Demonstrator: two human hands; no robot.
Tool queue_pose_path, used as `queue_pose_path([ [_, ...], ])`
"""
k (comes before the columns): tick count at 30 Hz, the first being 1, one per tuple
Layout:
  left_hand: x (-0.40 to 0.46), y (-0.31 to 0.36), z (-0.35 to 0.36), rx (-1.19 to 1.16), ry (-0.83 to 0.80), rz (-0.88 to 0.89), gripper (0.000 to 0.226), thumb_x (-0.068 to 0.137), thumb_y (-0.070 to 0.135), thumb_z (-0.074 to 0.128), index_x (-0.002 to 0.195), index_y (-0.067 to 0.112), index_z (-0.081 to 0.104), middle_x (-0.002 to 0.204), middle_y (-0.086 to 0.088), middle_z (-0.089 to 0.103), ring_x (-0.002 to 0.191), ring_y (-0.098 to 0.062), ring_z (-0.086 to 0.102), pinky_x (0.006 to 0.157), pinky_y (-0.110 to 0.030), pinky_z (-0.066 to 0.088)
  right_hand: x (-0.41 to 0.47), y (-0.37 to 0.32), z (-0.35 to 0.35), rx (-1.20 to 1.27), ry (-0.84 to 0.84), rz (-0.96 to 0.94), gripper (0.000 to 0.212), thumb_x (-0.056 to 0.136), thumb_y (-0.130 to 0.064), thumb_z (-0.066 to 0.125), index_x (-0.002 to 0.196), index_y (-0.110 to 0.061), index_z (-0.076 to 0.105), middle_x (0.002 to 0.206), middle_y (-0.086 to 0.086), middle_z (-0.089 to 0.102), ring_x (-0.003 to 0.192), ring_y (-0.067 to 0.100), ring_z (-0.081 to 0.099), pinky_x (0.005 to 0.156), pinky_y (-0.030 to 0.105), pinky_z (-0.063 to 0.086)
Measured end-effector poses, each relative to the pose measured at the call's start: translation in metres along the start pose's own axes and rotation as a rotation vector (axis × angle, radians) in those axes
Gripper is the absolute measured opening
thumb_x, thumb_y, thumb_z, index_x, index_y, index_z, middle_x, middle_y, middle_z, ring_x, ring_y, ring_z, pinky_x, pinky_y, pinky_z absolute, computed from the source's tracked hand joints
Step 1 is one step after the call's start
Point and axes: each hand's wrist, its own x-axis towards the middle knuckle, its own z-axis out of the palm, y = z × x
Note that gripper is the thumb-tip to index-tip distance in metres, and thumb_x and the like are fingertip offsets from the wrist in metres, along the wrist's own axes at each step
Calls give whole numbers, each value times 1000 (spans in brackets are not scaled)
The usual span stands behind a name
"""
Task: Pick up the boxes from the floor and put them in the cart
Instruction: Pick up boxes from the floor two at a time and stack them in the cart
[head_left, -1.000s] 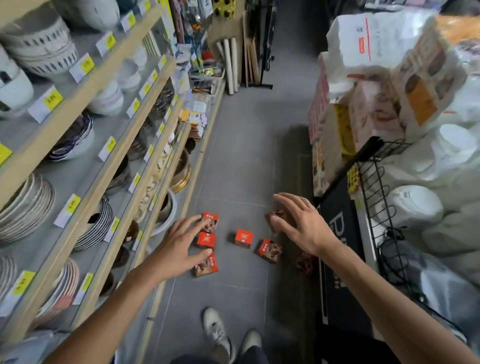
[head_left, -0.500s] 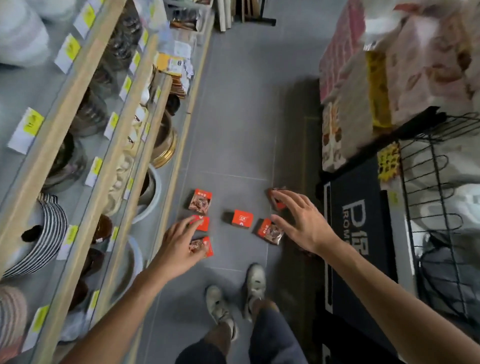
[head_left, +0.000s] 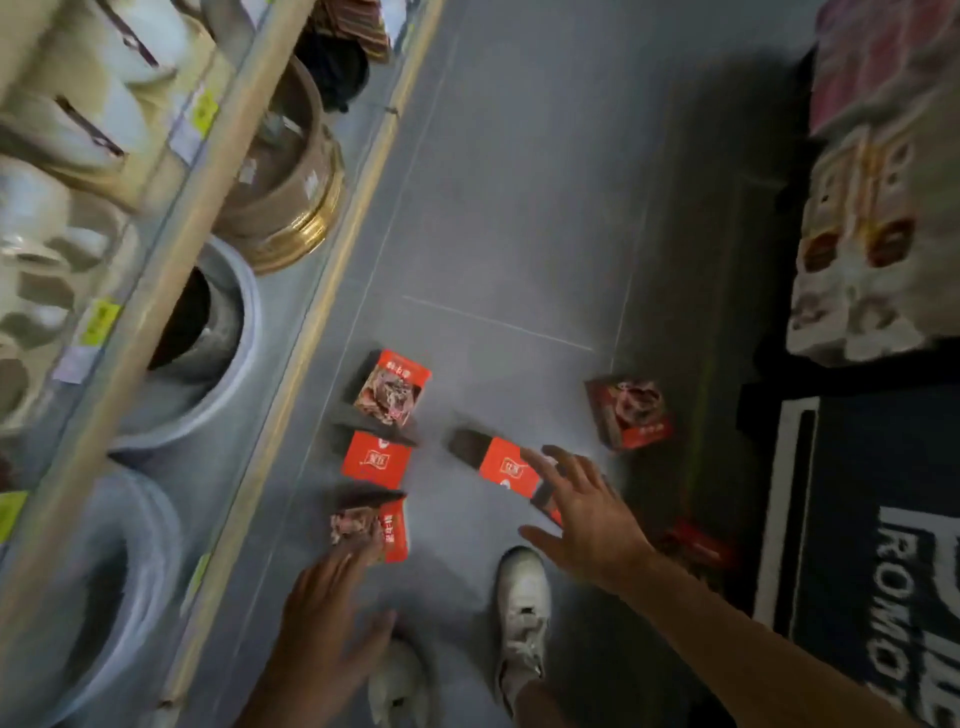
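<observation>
Two bare hands reach down over small red boxes scattered on the grey floor (head_left: 519, 208).

The left hand (head_left: 332, 618) has spread, straight fingers, its fingertips at the near left box (head_left: 384, 525), gripping nothing. The right hand (head_left: 587, 525) is also spread and empty, hovering over the middle box (head_left: 506, 465), whose long axis runs diagonally from upper left to lower right. 6 boxes show: 3 in a column at left by the shelf (head_left: 171, 249), namely the picture-side-up far box (head_left: 392, 387), the plain red box (head_left: 376, 457) and the near one; 1 in the middle; 1 tilted box (head_left: 628, 410) at right; 1 dim box (head_left: 701, 551) beside the right forearm. 2 white shoes (head_left: 522, 597) stand below.
</observation>
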Motion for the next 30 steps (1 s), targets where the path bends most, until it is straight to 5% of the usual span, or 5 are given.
queue_pose_path([
  [8,25,-85,126,-46,85,-65,67,84,62,54,133,16,62,138,0,60,122,-22,58,96,-34,43,120,63,135,-82,-115,57,102,80,-66,66,152,-48,-4,168,-4,6,152,30,16,118,57,27],
  [13,32,-120,176,-85,129,-85,64,84,61,54,139,27,48,131,-4,61,117,-21,55,98,-25,40,168,76,184,-176,-126,47,116,75,-63,76,152,-49,-9,167,3,-2,150,35,15,119,54,25],
  [16,23,-131,194,-65,120,-115,67,91,64,42,133,15,61,129,-8,63,119,-21,52,108,-15,27,184,79,202,-326,-141,75,113,74,-56,79,154,-48,-1,163,6,8,140,36,31,111,50,36],
  [21,6,-144,192,-91,78,-202,68,77,47,61,133,9,62,134,-7,60,124,-20,50,108,-17,27,184,77,203,-372,-98,83,83,69,-34,77,143,-37,40,134,4,42,104,32,54,87,42,48],
  [30,-13,-128,155,-262,53,-516,80,70,59,57,139,20,55,139,-2,54,128,-24,51,105,-37,42,118,38,147,-215,-135,-12,89,75,-48,82,143,-40,25,141,0,41,115,24,55,98,42,50],
])
